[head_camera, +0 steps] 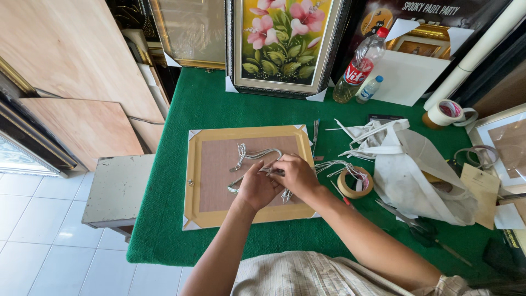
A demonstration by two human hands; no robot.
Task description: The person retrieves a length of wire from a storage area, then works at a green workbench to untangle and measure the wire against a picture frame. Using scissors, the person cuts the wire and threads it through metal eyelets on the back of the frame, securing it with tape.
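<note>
Head view: picture frame (pixel 247 132) lies face down on green felt tabletop (pixel 181 219), brown backing up. Both hands meet over its right half. Left hand (pixel 257 189) and right hand (pixel 296 174) are each pinched on a length of white cord (pixel 253 154), which loops leftward across the backing. Roll of brown tape (pixel 354 183) just right of the frame; white cloth bag (pixel 422 170) beyond it; scissors (pixel 405 219) near the right forearm.
</note>
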